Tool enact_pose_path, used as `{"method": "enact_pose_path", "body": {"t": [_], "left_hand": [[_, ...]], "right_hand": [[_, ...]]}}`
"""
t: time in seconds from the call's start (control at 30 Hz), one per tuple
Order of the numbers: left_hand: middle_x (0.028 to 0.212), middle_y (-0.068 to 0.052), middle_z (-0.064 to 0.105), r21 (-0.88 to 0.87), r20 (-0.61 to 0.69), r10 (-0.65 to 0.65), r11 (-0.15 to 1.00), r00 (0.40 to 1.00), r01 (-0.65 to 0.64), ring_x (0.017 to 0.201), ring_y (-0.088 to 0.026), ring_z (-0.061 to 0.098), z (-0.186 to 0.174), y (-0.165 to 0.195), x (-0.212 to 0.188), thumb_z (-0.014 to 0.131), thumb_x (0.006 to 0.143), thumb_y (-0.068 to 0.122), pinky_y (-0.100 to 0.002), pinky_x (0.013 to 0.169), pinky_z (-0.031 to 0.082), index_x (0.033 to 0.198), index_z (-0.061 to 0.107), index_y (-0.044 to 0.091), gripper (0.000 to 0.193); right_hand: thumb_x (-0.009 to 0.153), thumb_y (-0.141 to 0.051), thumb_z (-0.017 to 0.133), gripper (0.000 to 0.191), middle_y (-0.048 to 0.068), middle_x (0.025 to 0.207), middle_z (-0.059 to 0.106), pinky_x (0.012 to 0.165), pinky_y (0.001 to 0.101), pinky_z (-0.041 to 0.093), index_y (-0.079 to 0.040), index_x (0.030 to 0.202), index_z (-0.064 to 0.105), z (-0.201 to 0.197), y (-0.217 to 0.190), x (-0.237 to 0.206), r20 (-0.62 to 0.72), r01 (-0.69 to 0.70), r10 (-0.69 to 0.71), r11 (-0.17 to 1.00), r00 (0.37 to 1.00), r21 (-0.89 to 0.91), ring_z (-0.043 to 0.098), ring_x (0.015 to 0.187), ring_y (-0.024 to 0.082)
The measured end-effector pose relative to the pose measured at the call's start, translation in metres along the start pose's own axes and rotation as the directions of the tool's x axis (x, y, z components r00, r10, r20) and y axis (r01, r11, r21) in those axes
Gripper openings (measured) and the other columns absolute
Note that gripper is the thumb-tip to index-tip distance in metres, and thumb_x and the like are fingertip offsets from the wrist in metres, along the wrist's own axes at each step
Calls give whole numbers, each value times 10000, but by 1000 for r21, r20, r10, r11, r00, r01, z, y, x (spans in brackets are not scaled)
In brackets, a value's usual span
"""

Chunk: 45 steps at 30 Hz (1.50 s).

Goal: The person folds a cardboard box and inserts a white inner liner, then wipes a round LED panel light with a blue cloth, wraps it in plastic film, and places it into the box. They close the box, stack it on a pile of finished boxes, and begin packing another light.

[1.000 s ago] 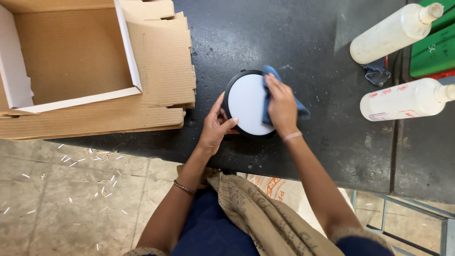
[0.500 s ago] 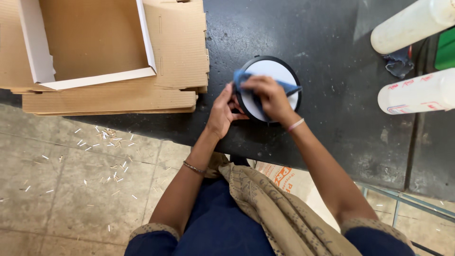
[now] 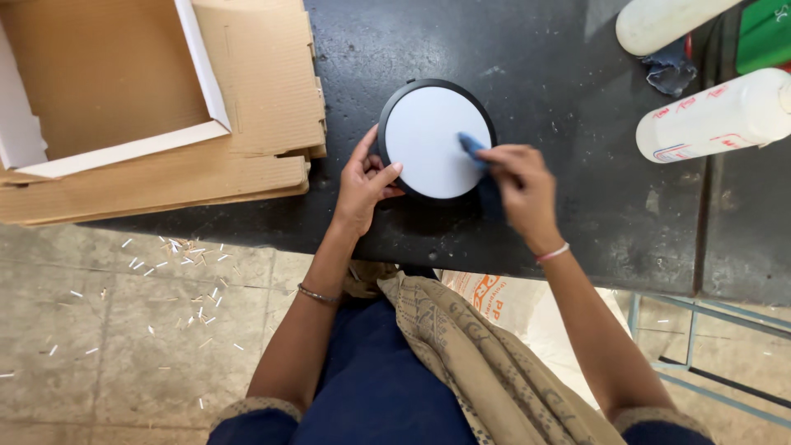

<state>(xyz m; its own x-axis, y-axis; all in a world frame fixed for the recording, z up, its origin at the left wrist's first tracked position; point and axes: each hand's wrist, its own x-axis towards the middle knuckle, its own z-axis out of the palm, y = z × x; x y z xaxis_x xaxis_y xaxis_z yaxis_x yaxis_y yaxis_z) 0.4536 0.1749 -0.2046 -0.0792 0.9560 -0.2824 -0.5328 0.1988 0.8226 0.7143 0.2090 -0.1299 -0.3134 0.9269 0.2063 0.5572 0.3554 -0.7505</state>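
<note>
Blue cloth (image 3: 472,147) on round panel (image 3: 432,140)

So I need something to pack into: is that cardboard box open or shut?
Open. The cardboard box has no lid on, its brown inside shows, and nothing visible lies in it.

Round disc (image 3: 428,136), white face with black rim, lies flat on the dark table, upper centre of the frame. Small blue cloth (image 3: 471,147) pressed on the disc's right part, mostly hidden under fingers.
</note>
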Motion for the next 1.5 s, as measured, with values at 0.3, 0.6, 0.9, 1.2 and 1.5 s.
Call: {"method": "enact_pose_path", "body": {"t": [0.3, 0.6, 0.9, 1.2, 1.5], "left_hand": [[810, 34, 459, -30, 29, 36, 999, 999, -36, 710, -45, 539, -1, -6, 2, 722, 906, 31, -266, 602, 629, 1620, 338, 112, 815], [847, 48, 445, -8, 26, 102, 995, 994, -102, 735, -27, 486, -5, -15, 5, 682, 981, 52, -205, 596, 527, 1627, 364, 97, 721], [838, 61, 403, 123, -11, 152, 981, 988, -150, 727, -18, 425, -5, -20, 5, 686, 968, 39, -168, 634, 458, 1613, 382, 71, 714], [874, 70, 385, 175, -61, 158, 974, 986, -145, 717, -18, 394, -4, -29, 4, 682, 947, 29, -152, 622, 390, 1593, 403, 60, 704], [832, 62, 396, 254, -65, 201, 951, 977, -179, 684, -25, 388, -5, -34, 10, 698, 947, 46, -174, 572, 369, 1593, 409, 96, 709]], "right_hand": [[962, 38, 678, 326, 105, 1202, 689, 997, 377, 490, -110, 1241, 759, 34, 24, 53, -43, 213, -226, 954, 973, -210, 598, 1140, 295], [890, 85, 656, 415, 104, 1260, 676, 1057, 410, 470, -125, 1237, 742, 60, -9, 8, 153, 376, -362, 924, 920, -73, 605, 1177, 294], [971, 64, 651, 245, 91, 1061, 698, 909, 354, 501, -65, 1143, 769, 68, 17, 106, -145, 137, -173, 963, 974, -232, 623, 1028, 271], [912, 104, 601, 304, 137, 1046, 660, 923, 413, 499, -16, 1152, 743, 81, 3, 100, -157, 212, -291, 897, 944, -387, 609, 1025, 324], [939, 115, 616, 261, 147, 1095, 638, 930, 422, 496, -1, 1146, 725, 100, 2, 105, -216, 234, -289, 940, 933, -249, 599, 1059, 337]]}}
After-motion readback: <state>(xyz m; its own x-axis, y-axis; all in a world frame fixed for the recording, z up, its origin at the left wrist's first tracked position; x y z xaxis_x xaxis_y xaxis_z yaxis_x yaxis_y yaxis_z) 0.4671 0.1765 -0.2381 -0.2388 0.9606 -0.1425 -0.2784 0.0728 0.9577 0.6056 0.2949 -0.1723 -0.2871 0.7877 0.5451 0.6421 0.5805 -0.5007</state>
